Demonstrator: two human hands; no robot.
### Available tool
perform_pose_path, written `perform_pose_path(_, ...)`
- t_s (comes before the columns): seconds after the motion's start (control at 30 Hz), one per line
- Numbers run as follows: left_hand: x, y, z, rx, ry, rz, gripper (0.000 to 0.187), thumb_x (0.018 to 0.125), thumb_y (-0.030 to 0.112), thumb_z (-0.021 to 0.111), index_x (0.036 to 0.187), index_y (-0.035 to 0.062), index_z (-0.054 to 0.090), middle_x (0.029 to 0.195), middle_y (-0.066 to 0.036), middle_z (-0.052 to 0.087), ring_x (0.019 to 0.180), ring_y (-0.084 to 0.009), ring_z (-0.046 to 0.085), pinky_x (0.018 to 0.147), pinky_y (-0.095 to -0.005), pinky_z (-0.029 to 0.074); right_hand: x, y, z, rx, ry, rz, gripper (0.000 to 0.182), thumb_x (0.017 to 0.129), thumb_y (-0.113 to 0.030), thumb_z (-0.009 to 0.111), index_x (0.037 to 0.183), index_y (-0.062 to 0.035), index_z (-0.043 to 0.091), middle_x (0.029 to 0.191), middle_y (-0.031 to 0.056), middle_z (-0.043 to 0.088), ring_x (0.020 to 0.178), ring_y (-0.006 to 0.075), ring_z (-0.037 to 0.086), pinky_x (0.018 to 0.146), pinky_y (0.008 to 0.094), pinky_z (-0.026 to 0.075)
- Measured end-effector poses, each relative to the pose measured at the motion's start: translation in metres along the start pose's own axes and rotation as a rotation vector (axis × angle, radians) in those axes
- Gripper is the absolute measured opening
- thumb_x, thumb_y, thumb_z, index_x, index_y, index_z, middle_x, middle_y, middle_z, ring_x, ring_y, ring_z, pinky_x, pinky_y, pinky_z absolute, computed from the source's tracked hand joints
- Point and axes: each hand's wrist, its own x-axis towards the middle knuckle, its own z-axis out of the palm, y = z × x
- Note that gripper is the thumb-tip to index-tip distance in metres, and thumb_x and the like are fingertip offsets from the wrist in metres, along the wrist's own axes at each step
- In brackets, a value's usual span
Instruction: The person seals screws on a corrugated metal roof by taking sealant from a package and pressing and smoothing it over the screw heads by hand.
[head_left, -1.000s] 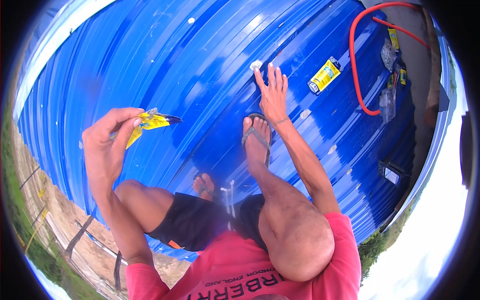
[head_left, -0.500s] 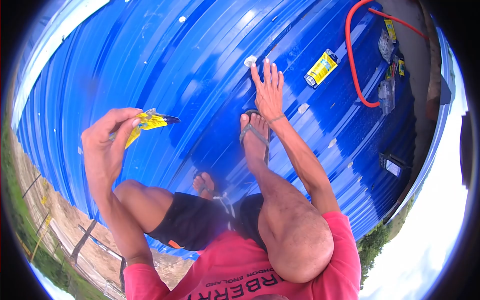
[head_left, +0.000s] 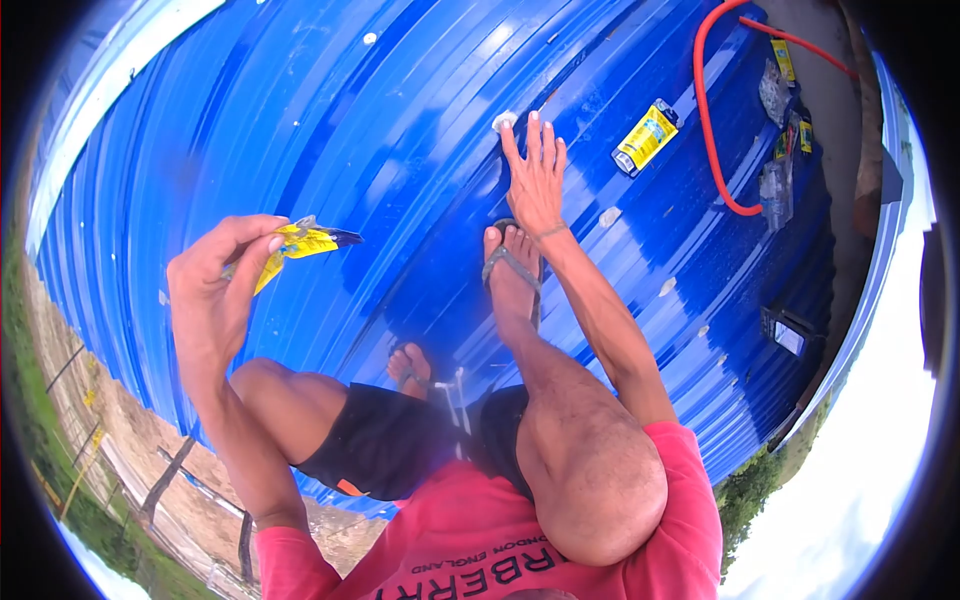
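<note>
My left hand (head_left: 225,262) pinches a crumpled yellow packet (head_left: 308,240) with a dark end, held above the blue ribbed metal sheeting (head_left: 420,170). My right hand (head_left: 537,180) lies palm down with its fingers spread. Its index fingertip touches a small whitish blob (head_left: 504,121) on the sheeting. To the right of that hand lies a yellow and dark blue packet (head_left: 647,138), flat on a rib. Another whitish patch (head_left: 610,216) sits nearer my right forearm.
An orange-red hose (head_left: 708,120) curves along the right side. Beyond it lie clear plastic wrapping (head_left: 775,190) and more yellow packets (head_left: 782,60). A dark, framed rectangular object (head_left: 786,335) is at lower right. My sandalled foot (head_left: 512,270) is close to my right hand. Ground shows past the roof edge at lower left.
The view has shifted very slightly. My left hand still pinches the yellow packet, and my right index finger remains at the whitish blob, with only a slight movement of the fingers.
</note>
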Motion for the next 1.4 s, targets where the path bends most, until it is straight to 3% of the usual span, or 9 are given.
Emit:
perform_pose_path(0.17, -0.001, -0.001, 0.000, -0.015, 0.009, -0.029, 0.013, 0.092, 0.002, 0.070, 0.103, 0.0000, 0.074, 0.093, -0.009, 0.075, 0.080, -0.0122, 0.069, 0.072, -0.0264, 0.053, -0.002, 0.001, 0.002, 0.060, -0.022, 0.093, 0.087, 0.078, 0.006, 0.059, 0.157, -0.0160, 0.030, 0.160, 0.0275, 0.023, 0.144, 0.0481, 0.030, 0.118, 0.0592, 0.022)
perform_pose_path(0.4, 0.000, 0.001, 0.000, 0.000, -0.014, -0.040, 0.013, 0.092, 0.002, 0.069, 0.103, 0.0000, 0.074, 0.092, -0.009, 0.075, 0.081, -0.0116, 0.069, 0.072, -0.0260, 0.053, -0.008, -0.009, 0.007, 0.102, -0.087, 0.118, 0.090, 0.077, 0.006, 0.062, 0.157, -0.0169, 0.029, 0.161, 0.0268, 0.021, 0.145, 0.0473, 0.029, 0.118, 0.0591, 0.023)
perform_pose_path(0.63, -0.001, 0.002, 0.001, 0.022, -0.023, -0.029, 0.013, 0.092, 0.002, 0.069, 0.103, 0.0002, 0.074, 0.091, -0.009, 0.075, 0.080, -0.0129, 0.070, 0.072, -0.0262, 0.053, -0.001, -0.018, 0.011, 0.048, -0.023, 0.059, 0.079, 0.084, 0.001, 0.060, 0.156, -0.0189, 0.032, 0.162, 0.0231, 0.022, 0.146, 0.0455, 0.028, 0.119, 0.0602, 0.023)
perform_pose_path(0.9, -0.002, 0.001, -0.001, 0.013, -0.010, -0.042, 0.012, 0.092, 0.003, 0.070, 0.103, 0.0004, 0.075, 0.091, -0.009, 0.075, 0.080, -0.0132, 0.070, 0.072, -0.0261, 0.053, -0.003, -0.014, 0.000, 0.006, -0.048, 0.079, 0.081, 0.084, 0.003, 0.058, 0.156, -0.0190, 0.031, 0.164, 0.0224, 0.019, 0.147, 0.0456, 0.026, 0.119, 0.0607, 0.021)
perform_pose_path(1.0, -0.003, 0.000, -0.004, 0.032, -0.042, -0.048, 0.013, 0.093, 0.002, 0.069, 0.105, -0.0017, 0.073, 0.092, -0.006, 0.074, 0.084, -0.0087, 0.066, 0.076, -0.0243, 0.054, -0.002, -0.015, -0.006, 0.030, -0.046, 0.070, 0.081, 0.084, 0.003, 0.057, 0.157, -0.0198, 0.031, 0.164, 0.0226, 0.019, 0.147, 0.0454, 0.026, 0.119, 0.0606, 0.020)
perform_pose_path(1.2, -0.002, 0.000, -0.002, 0.006, -0.035, -0.054, 0.013, 0.094, 0.002, 0.069, 0.105, -0.0022, 0.073, 0.092, -0.006, 0.073, 0.085, -0.0085, 0.066, 0.076, -0.0242, 0.054, 0.007, -0.012, 0.005, 0.038, 0.000, -0.001, 0.076, 0.089, 0.001, 0.054, 0.158, -0.0226, 0.030, 0.163, 0.0230, 0.021, 0.147, 0.0451, 0.028, 0.119, 0.0604, 0.021)
perform_pose_path(1.4, 0.001, -0.002, -0.001, 0.006, -0.001, -0.070, 0.012, 0.092, 0.003, 0.069, 0.102, -0.0003, 0.074, 0.091, -0.010, 0.075, 0.079, -0.0127, 0.069, 0.071, -0.0263, 0.053, -0.011, 0.005, 0.008, -0.090, -0.068, 0.007, 0.077, 0.089, 0.001, 0.054, 0.158, -0.0246, 0.030, 0.164, 0.0230, 0.021, 0.146, 0.0456, 0.029, 0.118, 0.0601, 0.022)
